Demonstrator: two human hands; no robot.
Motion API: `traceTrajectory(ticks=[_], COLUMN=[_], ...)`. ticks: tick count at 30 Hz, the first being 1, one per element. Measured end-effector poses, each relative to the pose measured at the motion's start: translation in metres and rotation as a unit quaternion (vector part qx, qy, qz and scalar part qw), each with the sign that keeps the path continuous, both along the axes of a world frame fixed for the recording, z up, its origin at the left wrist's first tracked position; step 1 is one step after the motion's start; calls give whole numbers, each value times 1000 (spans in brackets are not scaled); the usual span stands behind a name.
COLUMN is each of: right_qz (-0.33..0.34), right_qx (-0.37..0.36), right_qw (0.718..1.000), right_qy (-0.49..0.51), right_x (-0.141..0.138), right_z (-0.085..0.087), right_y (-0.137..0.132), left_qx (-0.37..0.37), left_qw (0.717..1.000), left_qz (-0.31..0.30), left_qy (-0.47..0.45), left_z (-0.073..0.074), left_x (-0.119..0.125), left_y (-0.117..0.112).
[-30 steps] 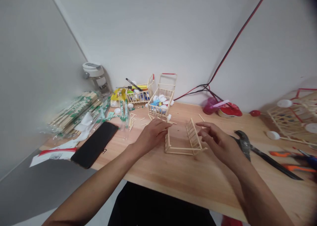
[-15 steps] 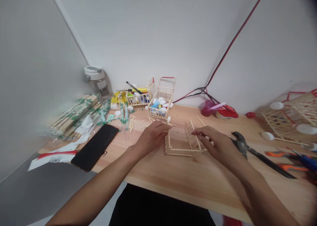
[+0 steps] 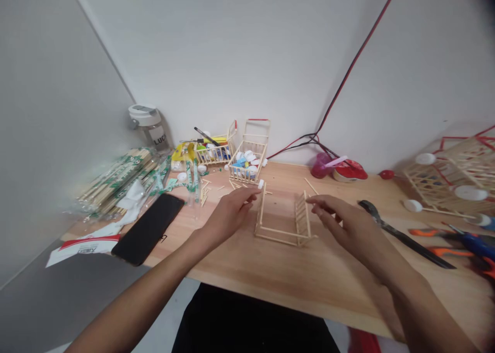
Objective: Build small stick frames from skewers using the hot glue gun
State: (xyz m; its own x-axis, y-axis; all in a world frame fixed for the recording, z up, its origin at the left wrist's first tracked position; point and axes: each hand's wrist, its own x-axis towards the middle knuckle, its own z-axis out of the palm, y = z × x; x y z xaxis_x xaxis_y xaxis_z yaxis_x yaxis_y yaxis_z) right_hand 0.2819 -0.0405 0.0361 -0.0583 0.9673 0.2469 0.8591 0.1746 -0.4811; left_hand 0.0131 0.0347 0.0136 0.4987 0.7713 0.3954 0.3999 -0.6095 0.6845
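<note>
Between my hands a small frame of thin wooden sticks (image 3: 281, 235) stands on the wooden table, with a slatted side panel (image 3: 302, 216) upright at its right. My left hand (image 3: 234, 208) is beside the frame's left side, fingers stretched forward and thumb apart; whether the fingertips touch the sticks I cannot tell. A small white cap-like piece (image 3: 261, 184) shows just beyond those fingertips. My right hand (image 3: 338, 219) hovers open by the right panel, fingertips close to its top edge, holding nothing visible.
Two small stick carts, one filled with white and blue caps (image 3: 247, 161), stand near the wall. A phone (image 3: 148, 229), bagged sticks (image 3: 116, 180) and a lidded bottle (image 3: 149, 126) are left. Right lie a black-handled tool (image 3: 410, 242), orange-handled tools (image 3: 450, 252) and a larger stick model (image 3: 444, 183).
The right panel, tilted earlier, now stands more upright. My right hand has drawn slightly outward from it, and my left fingers are a little apart from the left side. The view has shifted slightly.
</note>
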Motion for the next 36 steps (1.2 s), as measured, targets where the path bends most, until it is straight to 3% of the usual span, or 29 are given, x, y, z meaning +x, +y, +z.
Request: traceTrajectory(ticks=[4, 8, 14, 23, 36], right_qz=[-53, -47, 5, 20, 15], right_qx=[17, 23, 18, 8, -2], right_qw=[998, 998, 999, 999, 999], right_qy=[12, 30, 39, 42, 36], right_x=[12, 19, 16, 13, 19], right_z=[-5, -14, -18, -15, -18], right_y=[8, 18, 29, 36, 7], left_qx=[-97, -164, -114, -78, -63], left_qw=[995, 986, 990, 992, 993], left_qz=[16, 27, 56, 71, 69], left_qy=[-11, -5, 62, 76, 74], left_z=[6, 3, -7, -12, -10], left_x=[-13, -19, -9, 2, 4], left_y=[-17, -37, -56, -53, -36])
